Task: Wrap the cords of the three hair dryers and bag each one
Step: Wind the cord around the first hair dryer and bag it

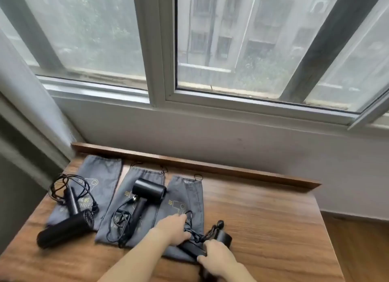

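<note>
Work opens on the third hair dryer (219, 242), lying on its bag (185, 197) under both hands: the left hand (175, 229) gathers its cord (189, 222), the right hand (216, 258) grips its handle. Next, likely, coiling the slack evenly.

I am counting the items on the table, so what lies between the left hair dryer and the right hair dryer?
In the head view, the middle black hair dryer lies there on its grey drawstring bag.
</note>
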The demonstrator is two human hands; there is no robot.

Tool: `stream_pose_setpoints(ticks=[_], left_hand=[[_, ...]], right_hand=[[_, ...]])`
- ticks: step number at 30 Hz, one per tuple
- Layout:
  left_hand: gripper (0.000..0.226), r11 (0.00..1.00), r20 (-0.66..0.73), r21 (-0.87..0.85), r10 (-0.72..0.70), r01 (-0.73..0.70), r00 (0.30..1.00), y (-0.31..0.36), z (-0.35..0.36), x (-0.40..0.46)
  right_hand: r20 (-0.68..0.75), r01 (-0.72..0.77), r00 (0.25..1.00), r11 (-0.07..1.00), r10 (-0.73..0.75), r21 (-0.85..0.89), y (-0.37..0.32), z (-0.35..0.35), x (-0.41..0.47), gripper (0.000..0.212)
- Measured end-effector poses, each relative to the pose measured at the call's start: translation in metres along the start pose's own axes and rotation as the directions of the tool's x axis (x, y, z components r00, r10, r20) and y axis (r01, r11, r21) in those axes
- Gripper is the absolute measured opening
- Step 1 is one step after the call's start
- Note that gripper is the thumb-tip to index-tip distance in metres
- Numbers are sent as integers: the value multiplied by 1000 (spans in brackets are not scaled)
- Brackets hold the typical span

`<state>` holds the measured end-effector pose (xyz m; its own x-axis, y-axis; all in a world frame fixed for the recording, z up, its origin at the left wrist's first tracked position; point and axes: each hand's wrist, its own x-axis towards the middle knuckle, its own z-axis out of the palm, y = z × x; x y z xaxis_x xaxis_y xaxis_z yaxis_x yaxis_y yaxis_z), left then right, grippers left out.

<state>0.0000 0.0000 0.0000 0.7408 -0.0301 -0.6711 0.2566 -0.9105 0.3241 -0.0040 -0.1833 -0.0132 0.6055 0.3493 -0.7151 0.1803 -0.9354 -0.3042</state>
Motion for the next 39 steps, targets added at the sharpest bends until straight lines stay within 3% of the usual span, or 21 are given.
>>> stream_pose_setpoints(ticks=[10,15,20,23,27,31,39], left_hand=[[79,996,15,91,21,-22,1000,2,16,31],[80,994,68,110,5,-12,998,3,29,47],[79,991,96,134,-15,2,995,-3,43,63],[71,991,103,130,9,-22,995,-5,51,69],[46,991,-12,123,51,-49,999,-11,58,72],[33,997,-127,-27,74,-78,989,-26,61,62],[19,892,-363,-450,-145,-37,920,-77,65,22]], right_hand=[[-70,-98,992,993,102,69,8,-2,23,48],[-176,-210,956,965,236,157,19,7,32,72],[-60,-363,898,811,436,458,32,17,44,107],[-7,-375,900,783,435,496,39,27,47,113],[-69,-322,896,749,439,578,37,39,49,110],[-167,-226,904,771,394,595,33,45,46,103],[-333,-33,906,828,261,560,35,45,45,106]])
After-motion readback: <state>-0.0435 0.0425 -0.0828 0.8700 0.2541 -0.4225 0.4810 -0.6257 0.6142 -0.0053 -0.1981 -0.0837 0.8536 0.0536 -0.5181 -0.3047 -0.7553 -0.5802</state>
